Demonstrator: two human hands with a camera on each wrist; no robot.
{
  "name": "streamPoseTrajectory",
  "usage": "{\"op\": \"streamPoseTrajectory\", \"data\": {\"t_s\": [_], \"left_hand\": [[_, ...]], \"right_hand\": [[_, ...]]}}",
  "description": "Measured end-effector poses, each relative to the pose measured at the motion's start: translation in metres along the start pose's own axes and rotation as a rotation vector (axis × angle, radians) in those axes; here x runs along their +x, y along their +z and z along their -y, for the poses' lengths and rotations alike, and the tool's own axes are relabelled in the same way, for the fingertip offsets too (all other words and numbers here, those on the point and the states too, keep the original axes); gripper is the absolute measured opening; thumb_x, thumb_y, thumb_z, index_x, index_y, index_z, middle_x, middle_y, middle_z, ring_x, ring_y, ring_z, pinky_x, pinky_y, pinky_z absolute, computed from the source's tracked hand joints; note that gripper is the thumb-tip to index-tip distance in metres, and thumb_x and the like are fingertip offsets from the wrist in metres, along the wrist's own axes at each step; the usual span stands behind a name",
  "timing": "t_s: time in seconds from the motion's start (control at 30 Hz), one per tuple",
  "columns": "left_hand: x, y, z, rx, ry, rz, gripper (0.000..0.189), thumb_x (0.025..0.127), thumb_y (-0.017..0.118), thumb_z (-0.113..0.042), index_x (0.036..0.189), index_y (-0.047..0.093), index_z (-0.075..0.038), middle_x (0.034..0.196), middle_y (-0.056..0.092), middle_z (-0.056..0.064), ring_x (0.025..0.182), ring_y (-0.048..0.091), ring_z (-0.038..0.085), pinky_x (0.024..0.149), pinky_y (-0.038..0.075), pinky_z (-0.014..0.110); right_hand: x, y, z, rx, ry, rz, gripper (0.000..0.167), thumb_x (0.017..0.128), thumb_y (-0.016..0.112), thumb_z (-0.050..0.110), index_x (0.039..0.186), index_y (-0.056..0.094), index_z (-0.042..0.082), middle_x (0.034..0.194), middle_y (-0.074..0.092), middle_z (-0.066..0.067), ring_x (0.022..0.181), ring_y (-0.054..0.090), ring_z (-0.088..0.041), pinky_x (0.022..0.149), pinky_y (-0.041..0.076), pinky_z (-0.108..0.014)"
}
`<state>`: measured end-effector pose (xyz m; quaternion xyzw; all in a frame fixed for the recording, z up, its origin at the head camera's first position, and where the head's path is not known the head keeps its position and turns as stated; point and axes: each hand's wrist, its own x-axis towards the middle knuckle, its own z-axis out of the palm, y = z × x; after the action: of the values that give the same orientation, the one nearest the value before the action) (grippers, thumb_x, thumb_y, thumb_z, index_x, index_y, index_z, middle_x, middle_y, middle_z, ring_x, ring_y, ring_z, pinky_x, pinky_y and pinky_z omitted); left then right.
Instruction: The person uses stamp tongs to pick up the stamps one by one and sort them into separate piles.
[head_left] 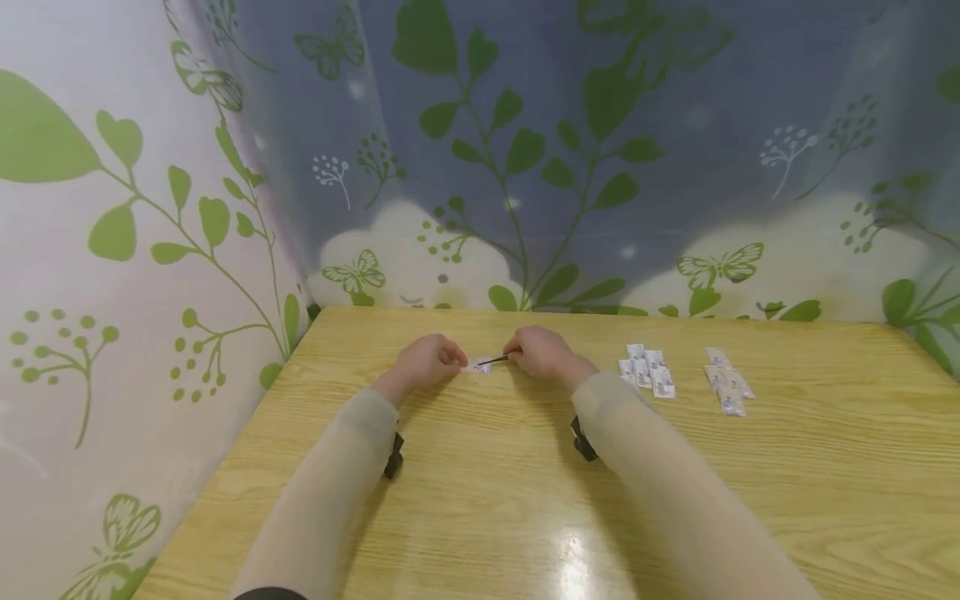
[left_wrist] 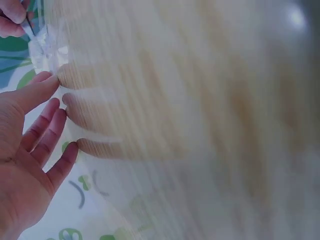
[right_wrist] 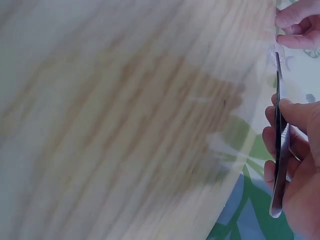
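Note:
My right hand (head_left: 542, 352) grips a pair of metal tweezers (right_wrist: 281, 145), thumb on one side and fingers on the other. The tweezers' tips reach over a small clear plastic bag (head_left: 480, 365) with faint printing, lying at the back of the table. From the other side, my left hand (head_left: 426, 362) pinches the edge of this bag between thumb and index finger. In the left wrist view, the left hand's other fingers (left_wrist: 62, 162) are spread loosely near the tabletop. Whatever is inside the bag is too small to make out.
Right of my hands, several small white printed packets (head_left: 647, 369) lie grouped on the wooden table (head_left: 480, 483). Farther right is another group of small pinkish printed packets (head_left: 726, 382). A curtain (head_left: 480, 183) with leaf patterns hangs along the table's back edge.

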<state>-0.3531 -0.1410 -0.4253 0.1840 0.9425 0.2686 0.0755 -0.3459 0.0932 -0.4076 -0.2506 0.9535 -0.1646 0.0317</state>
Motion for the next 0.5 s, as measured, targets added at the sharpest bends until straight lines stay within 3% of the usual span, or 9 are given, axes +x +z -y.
{"op": "streamPoseTrajectory", "data": {"t_s": [0.2, 0.4, 0.5], "left_hand": [[-0.006, 0.003, -0.005, -0.015, 0.063, -0.051, 0.013, 0.090, 0.068, -0.013, 0.102, 0.073, -0.016, 0.113, 0.064, 0.005, 0.098, 0.060, 0.023, 0.084, 0.049, 0.042], [-0.017, 0.005, -0.035, -0.047, 0.252, -0.109, 0.010, 0.090, 0.070, -0.015, 0.100, 0.074, -0.013, 0.103, 0.064, 0.002, 0.085, 0.059, 0.017, 0.072, 0.050, 0.033], [-0.022, 0.013, -0.053, -0.090, 0.300, -0.111, 0.010, 0.089, 0.072, -0.015, 0.098, 0.074, -0.012, 0.101, 0.065, 0.000, 0.081, 0.058, 0.015, 0.068, 0.049, 0.030]], "right_hand": [[-0.026, -0.014, -0.011, 0.037, -0.026, -0.043, 0.023, 0.095, 0.056, 0.005, 0.113, 0.071, 0.001, 0.112, 0.068, -0.013, 0.105, 0.062, -0.030, 0.092, 0.048, -0.043], [-0.064, -0.032, -0.027, 0.038, -0.021, -0.057, 0.020, 0.096, 0.060, 0.009, 0.111, 0.071, 0.001, 0.099, 0.067, -0.009, 0.086, 0.062, -0.023, 0.075, 0.051, -0.039], [-0.087, -0.037, -0.034, 0.045, -0.032, -0.069, 0.019, 0.095, 0.061, 0.010, 0.109, 0.072, 0.002, 0.093, 0.064, -0.005, 0.076, 0.058, -0.016, 0.065, 0.047, -0.034]]}}
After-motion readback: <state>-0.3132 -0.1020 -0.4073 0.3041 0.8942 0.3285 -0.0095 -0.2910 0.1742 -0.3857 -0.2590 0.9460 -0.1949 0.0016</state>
